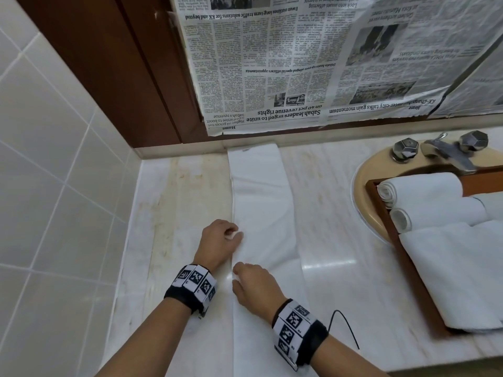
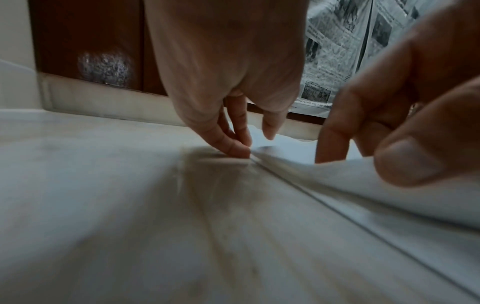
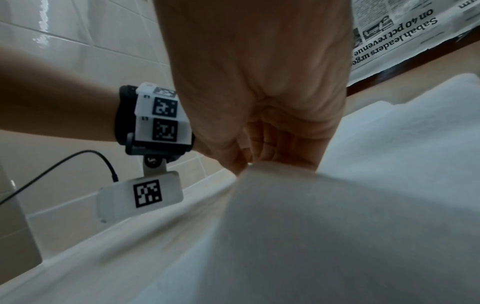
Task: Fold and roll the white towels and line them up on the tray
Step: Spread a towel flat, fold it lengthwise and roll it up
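The white towel [image 1: 261, 202] you are folding lies as a long strip on the counter [image 1: 334, 210], its left edge pinched by the fingers of your left hand [image 1: 219, 242] and right hand [image 1: 254, 288], still unrolled; two rolled towels [image 1: 424, 198] already sit on the tray [image 1: 386, 213] beside a folded stack [image 1: 462, 273].

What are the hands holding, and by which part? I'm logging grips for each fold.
Both hands pinch the long towel on the counter by its left edge: the left hand farther along, the right hand nearer the person.
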A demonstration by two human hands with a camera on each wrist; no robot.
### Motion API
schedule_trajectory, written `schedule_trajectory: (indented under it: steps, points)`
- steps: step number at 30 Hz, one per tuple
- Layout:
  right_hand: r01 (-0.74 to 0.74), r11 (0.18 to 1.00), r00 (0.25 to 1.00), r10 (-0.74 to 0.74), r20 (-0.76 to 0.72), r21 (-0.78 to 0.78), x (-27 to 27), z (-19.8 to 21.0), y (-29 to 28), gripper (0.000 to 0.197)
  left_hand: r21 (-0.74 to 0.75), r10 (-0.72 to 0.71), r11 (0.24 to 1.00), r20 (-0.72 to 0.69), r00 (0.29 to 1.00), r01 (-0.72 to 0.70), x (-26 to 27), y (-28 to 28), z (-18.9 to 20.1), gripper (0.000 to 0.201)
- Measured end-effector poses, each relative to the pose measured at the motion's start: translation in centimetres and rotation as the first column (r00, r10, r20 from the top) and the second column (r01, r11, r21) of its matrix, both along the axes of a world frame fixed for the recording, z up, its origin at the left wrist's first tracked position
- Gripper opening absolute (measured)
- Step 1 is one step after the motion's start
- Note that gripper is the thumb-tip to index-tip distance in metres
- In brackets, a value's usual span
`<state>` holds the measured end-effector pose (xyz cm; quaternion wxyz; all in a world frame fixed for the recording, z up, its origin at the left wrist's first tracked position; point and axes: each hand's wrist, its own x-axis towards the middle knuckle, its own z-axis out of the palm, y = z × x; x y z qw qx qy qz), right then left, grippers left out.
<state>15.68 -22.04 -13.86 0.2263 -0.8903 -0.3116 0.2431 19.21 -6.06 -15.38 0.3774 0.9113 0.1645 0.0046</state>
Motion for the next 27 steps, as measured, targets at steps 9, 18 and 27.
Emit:
schedule_trajectory:
  steps: [9,18,27]
  points:
    - [-0.062,0.998,0.998,0.062,-0.021,0.008,1.4,0.8,-0.9,0.020,-0.051,0.079,0.996,0.007,0.997,-0.079,-0.2,0.0,-0.6,0.016]
    - [0.022,0.999,0.947,-0.008,0.321,-0.041,10.5,-1.6,-3.3,0.059,0.252,-0.177,0.952,-0.017,0.984,0.176,2.0,-2.2,-0.7,0.044]
    - [0.057,0.950,0.974,0.015,0.228,-0.307,15.2,-3.2,-6.8,0.058,0.349,-0.031,0.923,-0.351,0.936,0.161,2.5,-1.0,-2.3,0.055]
